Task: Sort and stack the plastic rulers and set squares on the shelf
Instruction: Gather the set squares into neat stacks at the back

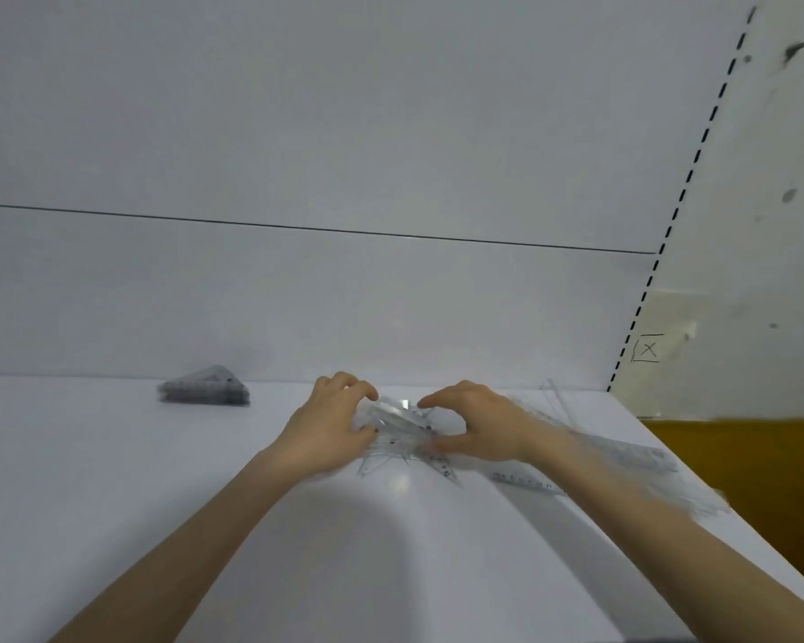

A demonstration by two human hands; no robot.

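Observation:
A loose heap of clear set squares (402, 438) lies on the white shelf (112, 480) near its back wall. My left hand (328, 422) and my right hand (474, 424) flank the heap, fingers curled round its edges from either side. A neat stack of set squares (205, 387) sits further left by the wall. Clear rulers (623, 457) lie spread to the right, partly hidden under my right forearm.
The shelf's right edge (697, 498) runs diagonally, with a yellow-brown surface (762, 466) beyond it. A slotted upright (669, 225) rises at the back right corner. White back panels close the rear.

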